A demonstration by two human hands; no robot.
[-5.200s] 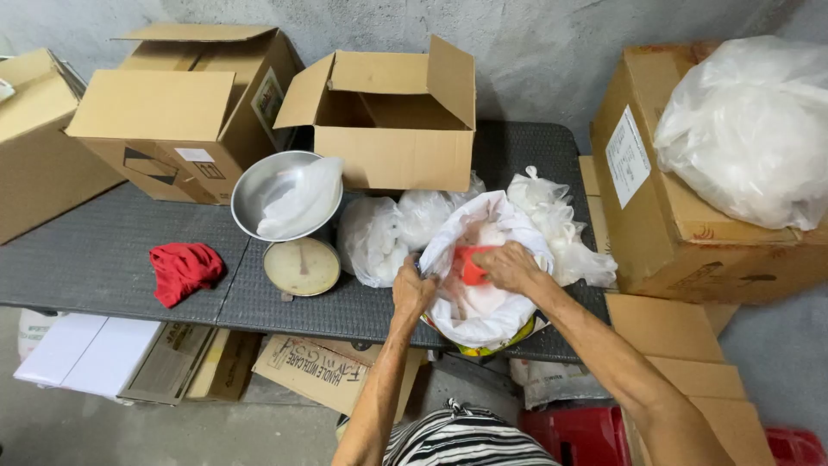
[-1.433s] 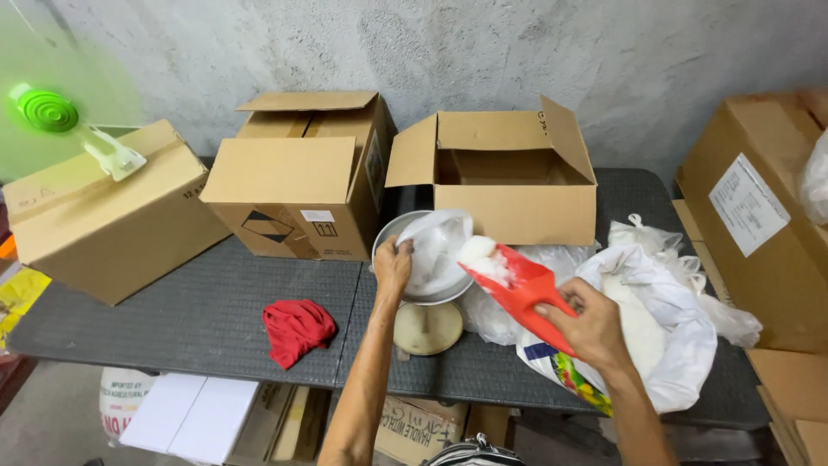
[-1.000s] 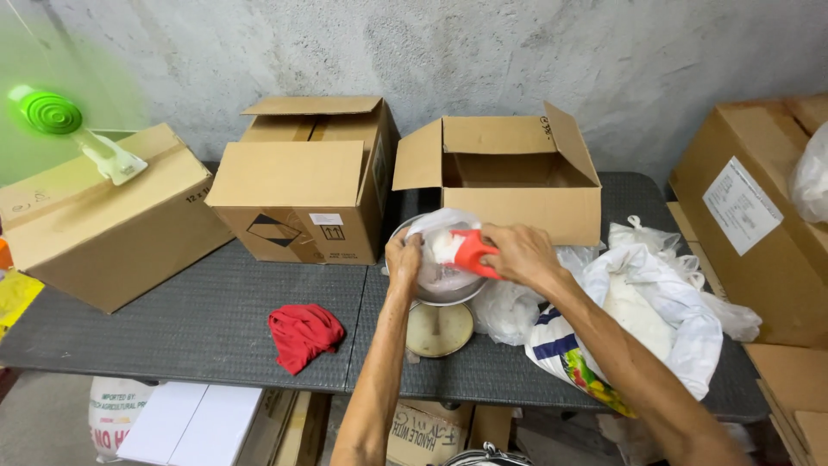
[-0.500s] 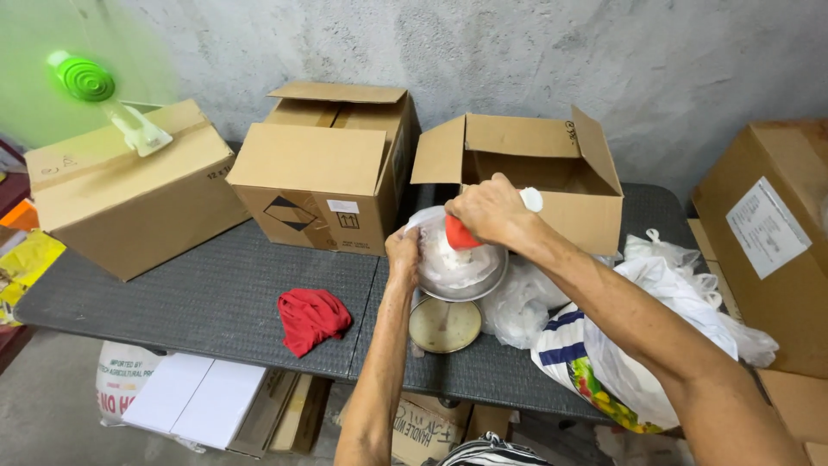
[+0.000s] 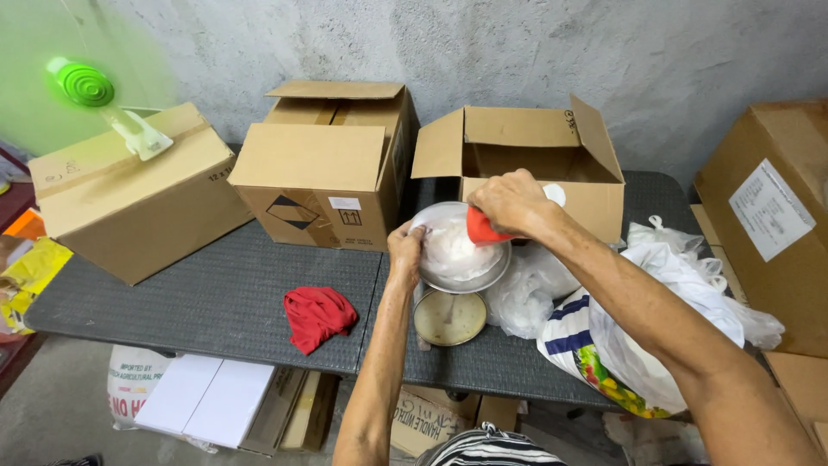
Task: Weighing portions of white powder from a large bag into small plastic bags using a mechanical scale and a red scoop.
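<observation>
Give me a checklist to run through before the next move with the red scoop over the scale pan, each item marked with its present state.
1. Right hand grips the red scoop: ok.
2. Scoop is over the metal pan, inside its rim: ok.
3. Left hand steadies the clear bag at the pan's left edge: ok.
4. Scale dial is unobstructed under the pan: ok; its reading cannot be told.
5. Scoop is emptied: cannot tell, as the hand hides it.
6. Red cloth lies clear of the scale, on the dark table: ok.
</observation>
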